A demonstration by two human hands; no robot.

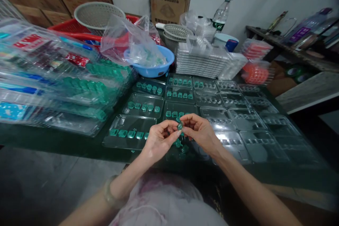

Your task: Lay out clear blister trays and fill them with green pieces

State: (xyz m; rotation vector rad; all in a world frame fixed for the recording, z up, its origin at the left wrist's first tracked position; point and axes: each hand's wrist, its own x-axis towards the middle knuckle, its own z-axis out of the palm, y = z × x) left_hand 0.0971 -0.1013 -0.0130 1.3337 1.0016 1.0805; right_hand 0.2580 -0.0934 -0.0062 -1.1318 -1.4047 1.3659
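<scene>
Both my hands meet above the middle of the table, pinching one small green translucent plastic piece (179, 126) between the fingertips. My left hand (161, 137) grips its left side, and my right hand (200, 130) holds it from the right. Below them lie a few loose green pieces (182, 146) on the table. Left of my hands is a clear plastic tray (144, 122) with a row of green pieces along its lower part. Behind, another clear tray (169, 106) also holds such pieces, partly covered by my fingers.
More clear trays (254, 123) spread to the right. At left is a tall stack of filled plastic packs (79, 109). A blue basin (150, 72) with a plastic bag (119, 39) stands behind, beside stacked clear trays (196, 60). A water bottle (221, 14) stands at the back.
</scene>
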